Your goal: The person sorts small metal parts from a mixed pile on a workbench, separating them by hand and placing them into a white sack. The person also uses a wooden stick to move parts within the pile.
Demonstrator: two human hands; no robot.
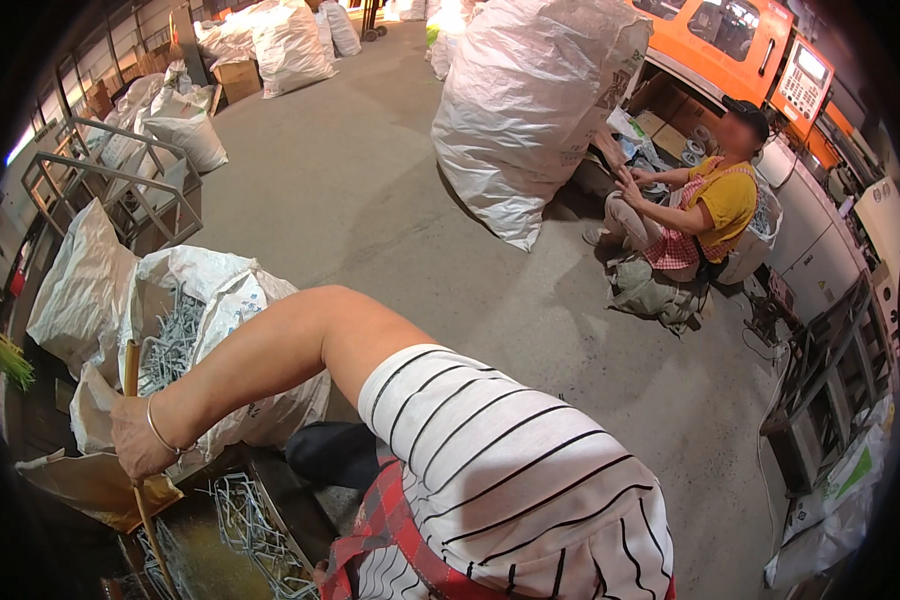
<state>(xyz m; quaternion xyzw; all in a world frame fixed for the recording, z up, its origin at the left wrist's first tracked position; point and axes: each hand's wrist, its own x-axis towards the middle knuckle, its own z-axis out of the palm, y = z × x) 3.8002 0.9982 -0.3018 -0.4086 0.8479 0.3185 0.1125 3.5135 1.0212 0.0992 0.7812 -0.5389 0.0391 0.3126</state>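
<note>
My left hand point(136, 439), with a bangle at the wrist, is closed around a thin wooden stick point(133, 367) at the lower left. The stick slants down into a metal-edged trough point(285, 517). Bent grey pieces point(251, 525), which look like thin plastic or metal parts, lie in the trough. Beside my hand is a brown, stained sheet point(105, 487). Just beyond my forearm, an open white woven sack point(277, 397) holds many similar grey pieces point(172, 334). My right hand is out of view.
A huge white woven sack point(517, 112) stands ahead. To its right a co-worker in a yellow shirt point(727, 202) sits low, beside an orange machine point(720, 37). Metal frames stand at left point(120, 180) and right point(832, 375). A cable point(761, 450) runs along the floor at right.
</note>
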